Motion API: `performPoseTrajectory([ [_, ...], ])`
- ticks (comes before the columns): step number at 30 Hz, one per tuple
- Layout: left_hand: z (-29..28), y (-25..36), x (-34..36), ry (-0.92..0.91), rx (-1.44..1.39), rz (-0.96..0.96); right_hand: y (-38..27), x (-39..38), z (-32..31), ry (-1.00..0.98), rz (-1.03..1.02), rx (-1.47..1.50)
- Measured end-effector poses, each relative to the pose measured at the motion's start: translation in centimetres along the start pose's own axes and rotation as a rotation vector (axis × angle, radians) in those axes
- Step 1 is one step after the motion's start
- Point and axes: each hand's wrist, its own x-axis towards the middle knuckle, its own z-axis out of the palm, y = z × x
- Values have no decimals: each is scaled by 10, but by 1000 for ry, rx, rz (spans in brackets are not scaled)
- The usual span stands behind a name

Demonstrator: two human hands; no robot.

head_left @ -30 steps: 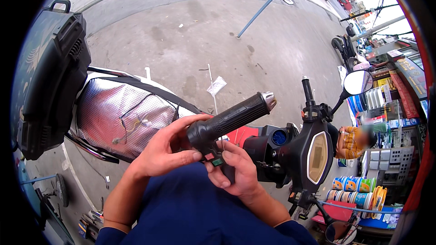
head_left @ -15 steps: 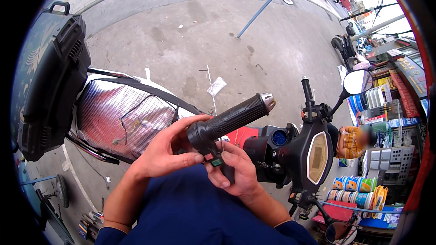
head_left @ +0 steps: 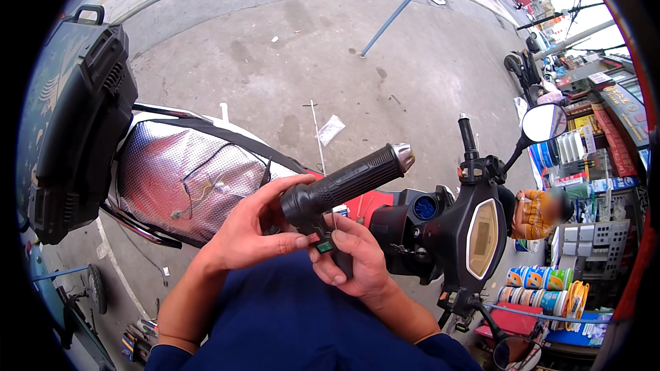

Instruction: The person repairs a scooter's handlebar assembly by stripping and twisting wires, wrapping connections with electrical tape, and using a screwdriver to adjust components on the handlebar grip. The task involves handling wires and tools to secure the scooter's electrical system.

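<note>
My left hand is closed around the switch end of a black ribbed handlebar twist grip, its thumb beside a red button. The grip tilts up to the right and ends in a silver cap. My right hand is closed on the dark handle of what looks like a long screwdriver, with its fingers close to the green switch. The thin shaft runs up behind the grip, which hides part of it, and shows again beyond.
Right of my hands stands a scooter front with display, handlebar and mirror. A silver-lined scooter body and black seat are at left. A person sits by shop goods. A blue pole rises from the pavement.
The grip and both hands have shifted very slightly left, the shaft with them. Both hands keep the same hold.
</note>
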Motion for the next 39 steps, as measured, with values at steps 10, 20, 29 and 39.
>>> performPoseTrajectory([
  [10,2,-2,-1,16,25,-10,3,-1,-7,-9,-8,-34],
  [20,3,-1,-1,19,48,-18,2,-2,-7,-2,-11,-35],
  [29,4,-3,-1,43,55,-39,2,-2,-8,-21,2,-43],
  [39,3,-3,1,37,61,-34,0,-2,-8,-24,-11,-44],
])
